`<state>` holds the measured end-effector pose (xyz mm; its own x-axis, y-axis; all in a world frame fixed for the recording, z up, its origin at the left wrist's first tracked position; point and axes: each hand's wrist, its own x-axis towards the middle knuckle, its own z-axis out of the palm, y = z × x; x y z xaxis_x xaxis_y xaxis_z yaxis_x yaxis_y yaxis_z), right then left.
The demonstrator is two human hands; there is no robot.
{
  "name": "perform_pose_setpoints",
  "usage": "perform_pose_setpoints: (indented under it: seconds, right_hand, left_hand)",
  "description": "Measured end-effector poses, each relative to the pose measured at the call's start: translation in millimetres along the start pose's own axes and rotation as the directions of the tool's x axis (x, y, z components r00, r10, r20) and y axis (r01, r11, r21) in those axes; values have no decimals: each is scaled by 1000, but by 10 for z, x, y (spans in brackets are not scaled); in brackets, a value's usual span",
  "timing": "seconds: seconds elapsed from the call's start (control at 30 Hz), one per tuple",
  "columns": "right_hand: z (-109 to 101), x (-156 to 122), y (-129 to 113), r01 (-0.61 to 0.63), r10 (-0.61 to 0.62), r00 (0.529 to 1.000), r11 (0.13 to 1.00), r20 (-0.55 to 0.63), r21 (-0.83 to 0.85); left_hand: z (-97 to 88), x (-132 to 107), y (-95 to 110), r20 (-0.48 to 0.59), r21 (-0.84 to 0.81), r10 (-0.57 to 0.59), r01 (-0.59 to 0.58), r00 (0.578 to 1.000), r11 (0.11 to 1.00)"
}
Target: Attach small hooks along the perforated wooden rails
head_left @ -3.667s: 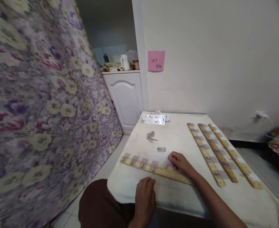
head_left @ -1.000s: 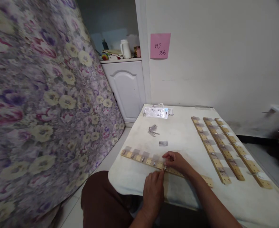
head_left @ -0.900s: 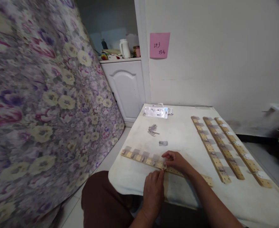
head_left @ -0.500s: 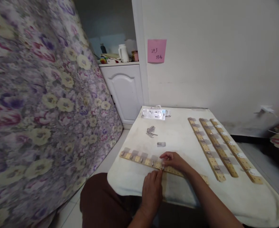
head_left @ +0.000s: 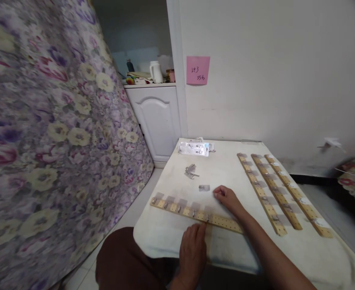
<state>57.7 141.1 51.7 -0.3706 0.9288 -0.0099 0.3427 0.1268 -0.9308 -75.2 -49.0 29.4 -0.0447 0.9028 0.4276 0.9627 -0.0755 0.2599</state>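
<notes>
A pale wooden strip with rows of holes [head_left: 226, 222] lies across the front of the table. Several small metal clips with clear plastic pieces, such as the clip [head_left: 193, 213], sit along its left and middle part. My left hand [head_left: 193, 246] is at the strip's near edge, fingers bent and pressed together, their undersides hidden. Beyond the strip, my right hand [head_left: 228, 199] hovers with curled fingers and nothing visible in them. Just left of its fingertips lies a small clear packet with a metal piece [head_left: 204, 187].
A small pile of metal clips [head_left: 191, 172] lies farther back. Clear packaging [head_left: 193, 148] rests at the table's far edge. Three more strips with clips and plastic pieces, including the strip [head_left: 261, 194], lie along the right side. A floral curtain [head_left: 59, 141] hangs at the left.
My right hand has left the fifth clip on the strip and moved up and right, toward the small packet. My left hand has drawn slightly back toward me.
</notes>
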Motion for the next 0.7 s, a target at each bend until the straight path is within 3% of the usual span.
perform_pose_setpoints:
  seconds: [0.1, 0.2, 0.4, 0.53, 0.7]
  right_hand:
    - [-9, 249, -19, 8, -22, 996, 986, -87, -166]
    - [78, 396, -70, -5, -16, 996, 974, -88, -227]
    - [242, 368, -132, -48, -3, 992, 916, -128, -398]
    - [241, 324, -100, -29, -28, 988, 932, -151, -362]
    - [183, 300, -84, -11, 3, 997, 994, -73, -107]
  left_hand:
    - [18, -13, -10, -29, 28, 7, -6, 1000, 1000]
    - [26, -22, -27, -33, 49, 20, -18, 999, 999]
    - [29, -23, -52, 21, 37, 21, -22, 1000, 999]
    - [5, -9, -32, 33, 43, 0, -1, 999, 999]
    - [-45, 3, 0, 46, 37, 0, -2, 999, 999]
